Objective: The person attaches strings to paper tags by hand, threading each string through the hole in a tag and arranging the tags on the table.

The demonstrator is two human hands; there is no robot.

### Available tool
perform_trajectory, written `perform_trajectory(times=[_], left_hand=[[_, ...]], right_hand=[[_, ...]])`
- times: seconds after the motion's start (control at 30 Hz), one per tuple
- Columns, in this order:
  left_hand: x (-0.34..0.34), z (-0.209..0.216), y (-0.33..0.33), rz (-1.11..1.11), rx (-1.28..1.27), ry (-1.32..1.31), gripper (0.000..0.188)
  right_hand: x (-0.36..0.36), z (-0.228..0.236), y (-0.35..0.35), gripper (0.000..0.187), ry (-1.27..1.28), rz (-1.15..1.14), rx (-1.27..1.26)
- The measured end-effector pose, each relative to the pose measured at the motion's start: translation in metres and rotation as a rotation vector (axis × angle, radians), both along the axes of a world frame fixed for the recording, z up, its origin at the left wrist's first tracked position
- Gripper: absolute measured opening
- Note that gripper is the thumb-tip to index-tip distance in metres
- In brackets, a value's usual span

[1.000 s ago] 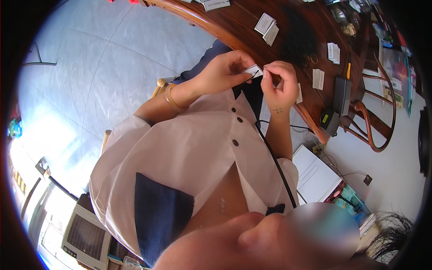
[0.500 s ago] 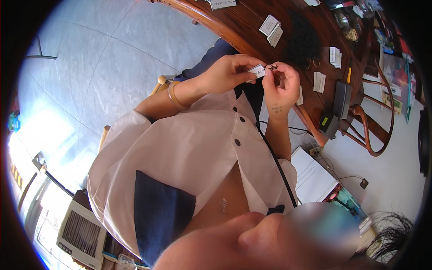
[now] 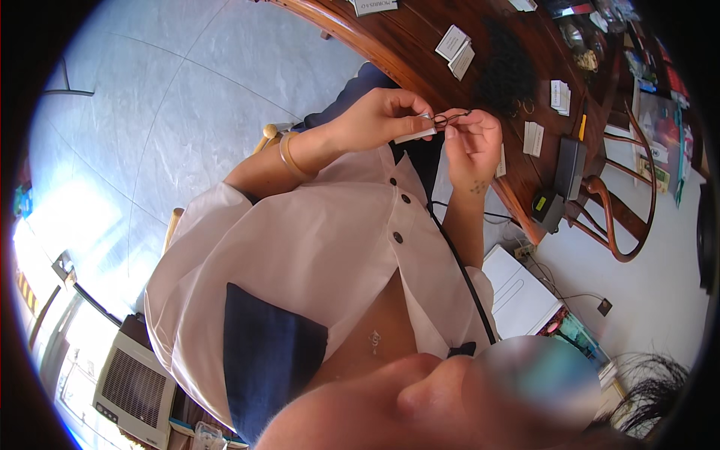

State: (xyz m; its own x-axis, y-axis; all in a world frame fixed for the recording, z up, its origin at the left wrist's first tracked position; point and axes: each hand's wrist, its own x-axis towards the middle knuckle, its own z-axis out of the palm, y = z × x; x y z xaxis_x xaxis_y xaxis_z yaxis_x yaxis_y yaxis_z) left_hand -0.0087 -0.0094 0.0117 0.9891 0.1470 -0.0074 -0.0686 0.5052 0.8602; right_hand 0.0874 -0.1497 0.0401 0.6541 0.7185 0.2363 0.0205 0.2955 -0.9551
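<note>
While the thumb and fingers of my left hand are clamped on a small white rectangular tag, its long axis lies sideways, slightly tilted. From its right end a thin black cord loop points toward my right hand; whether this one pinches it, I cannot tell. The tag is on my side of the dark brown wooden table, near its edge. Left of the table, grey smooth floor leaves open room.

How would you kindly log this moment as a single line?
left hand: pinching white tag | right hand: fingers at dark cord | wooden table: pale card stacks, black pile
</note>
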Motion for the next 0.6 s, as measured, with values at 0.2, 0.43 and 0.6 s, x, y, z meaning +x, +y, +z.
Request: perform_trajectory(times=[0.2,0.43,0.6], left_hand=[[0.0,-0.003,-0.001,-0.048,-0.086,0.005,0.015],[-0.002,0.0,-0.007,-0.053,0.111,0.0,0.013],[-0.005,-0.001,-0.005,-0.05,-0.025,0.042,0.011]], right_hand=[[0.005,0.009,-0.001,0.035,-0.104,0.019,-0.141],[0.005,-0.002,0.003,0.028,-0.507,-0.154,-0.105],[0.024,0.017,-0.015,0.022,-0.058,-0.429,0.199]])
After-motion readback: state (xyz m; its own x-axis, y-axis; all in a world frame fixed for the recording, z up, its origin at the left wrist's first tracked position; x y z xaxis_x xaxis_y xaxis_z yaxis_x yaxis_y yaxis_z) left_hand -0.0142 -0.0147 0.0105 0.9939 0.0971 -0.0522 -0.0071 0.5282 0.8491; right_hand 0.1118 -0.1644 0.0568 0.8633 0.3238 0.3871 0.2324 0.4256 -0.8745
